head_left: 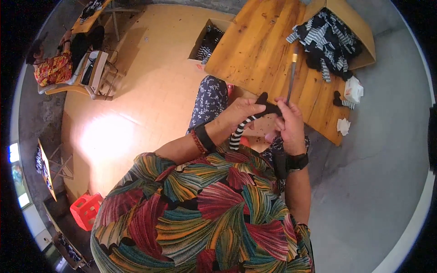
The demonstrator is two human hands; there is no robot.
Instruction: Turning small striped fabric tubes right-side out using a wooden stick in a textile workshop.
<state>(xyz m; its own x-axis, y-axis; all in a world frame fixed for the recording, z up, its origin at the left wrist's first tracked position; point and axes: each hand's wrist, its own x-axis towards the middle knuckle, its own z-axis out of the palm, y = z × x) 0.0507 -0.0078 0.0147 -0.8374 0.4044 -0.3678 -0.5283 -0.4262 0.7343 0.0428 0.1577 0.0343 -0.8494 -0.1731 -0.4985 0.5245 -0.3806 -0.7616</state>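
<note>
A sock point(261, 110) with a black foot and a black-and-white striped leg stretches between my hands, over my lap at the table's near edge. My left hand point(239, 113) is closed around the black part, and the striped leg hangs down below it. My right hand point(291, 125) pinches the sock's right end, its thumb pointing up. A long thin dark rod with a brass-coloured band point(292, 77), brush-like, runs from that thumb up across the tabletop. I cannot tell whether it is gripped or lies behind the hand.
On the wooden table point(250, 50), a tipped carton point(368, 45) spills striped socks point(325, 41). Near its right edge are a tissue pack point(353, 90), another sock point(339, 99) and crumpled tissue point(343, 126). A floor box point(195, 48) holds socks. A person point(54, 68) sits far left; a red stool point(85, 211) stands lower left.
</note>
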